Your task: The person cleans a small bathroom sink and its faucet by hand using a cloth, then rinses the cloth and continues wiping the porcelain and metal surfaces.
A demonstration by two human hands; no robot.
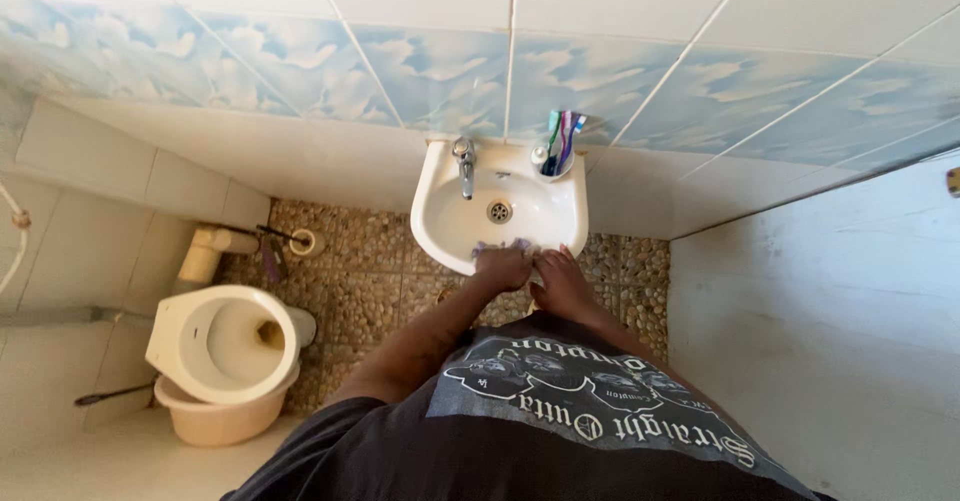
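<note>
1. Small white ceramic wall-mounted washbasin [455, 223] is shown below the blue cloud-patterned tile band, above the pebble floor [365, 281].
2. Left hand [503, 267] is pressed, fingers curled, on a pale lilac cloth [497, 249] at the basin's front rim.
3. Right hand [562, 279] is laid just beside; its grasp cannot be told.
4. Wiping is judged under way at the front rim; chrome tap [464, 161] and bowl appear untouched.

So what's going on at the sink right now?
A person stands at a small white sink on the tiled wall. The left hand presses a purplish cloth on the sink's front rim, and the right hand rests beside it at the rim. A cup of toothbrushes sits by the tap. A toilet stands to the left.
</note>
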